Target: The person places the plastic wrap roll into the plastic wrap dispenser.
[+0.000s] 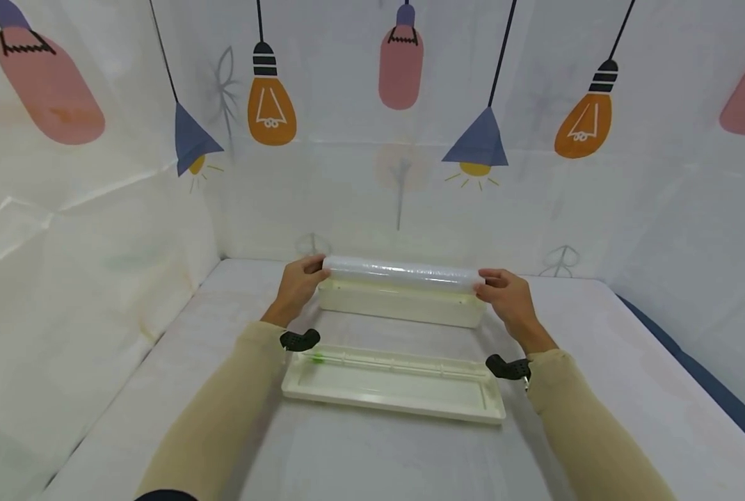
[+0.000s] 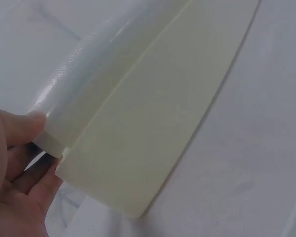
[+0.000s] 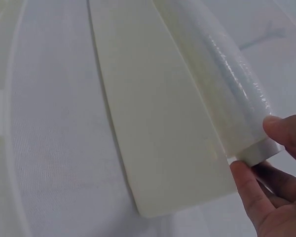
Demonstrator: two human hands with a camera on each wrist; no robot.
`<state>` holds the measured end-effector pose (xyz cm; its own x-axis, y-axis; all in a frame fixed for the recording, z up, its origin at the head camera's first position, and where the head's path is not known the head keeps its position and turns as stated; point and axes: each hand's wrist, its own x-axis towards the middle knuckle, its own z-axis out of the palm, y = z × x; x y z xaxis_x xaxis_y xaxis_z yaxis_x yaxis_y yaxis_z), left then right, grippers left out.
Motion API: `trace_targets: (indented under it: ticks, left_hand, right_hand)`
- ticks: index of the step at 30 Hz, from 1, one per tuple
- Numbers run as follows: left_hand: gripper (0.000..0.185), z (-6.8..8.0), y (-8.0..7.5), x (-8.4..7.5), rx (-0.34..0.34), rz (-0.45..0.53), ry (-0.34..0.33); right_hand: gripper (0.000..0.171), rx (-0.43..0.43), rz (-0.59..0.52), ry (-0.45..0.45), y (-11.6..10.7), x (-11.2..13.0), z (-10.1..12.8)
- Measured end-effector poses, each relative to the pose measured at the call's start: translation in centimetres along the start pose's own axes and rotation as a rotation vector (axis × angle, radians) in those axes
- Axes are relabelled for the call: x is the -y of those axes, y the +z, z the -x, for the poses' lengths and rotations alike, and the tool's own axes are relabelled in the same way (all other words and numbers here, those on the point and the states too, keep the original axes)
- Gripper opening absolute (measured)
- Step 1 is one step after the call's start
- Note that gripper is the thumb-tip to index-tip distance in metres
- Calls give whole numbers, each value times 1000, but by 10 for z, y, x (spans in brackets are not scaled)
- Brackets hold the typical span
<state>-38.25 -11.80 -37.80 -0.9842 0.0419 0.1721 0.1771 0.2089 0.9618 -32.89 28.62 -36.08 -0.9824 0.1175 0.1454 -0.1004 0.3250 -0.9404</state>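
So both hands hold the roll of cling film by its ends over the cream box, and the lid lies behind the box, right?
Not quite. The lid lies in front of the cream box, nearer the person, as the head view shows. The rest holds.

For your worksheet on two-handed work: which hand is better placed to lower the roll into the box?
Neither alone. The left hand and right hand each pinch one end of the roll, level just above the box; both should probably lower together.
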Motion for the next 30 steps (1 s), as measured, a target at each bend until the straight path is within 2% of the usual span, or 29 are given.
trace_targets:
  ticks: [10,15,21,30]
  left_hand:
    - [49,7,-3,4,-10,10,9]
    - [49,10,-1,5,-13,36,-8]
    - [49,11,2,6,-51,6,-16]
    - [48,13,3,4,-58,-39,2]
  right_hand:
    - [47,17,-55,-25,4,-7,1]
    - [50,26,-50,-38,3,-5,3]
    - [50,28,-38,-31,2,-3,4]
    - [48,15,-5,-27,0,-2,2]
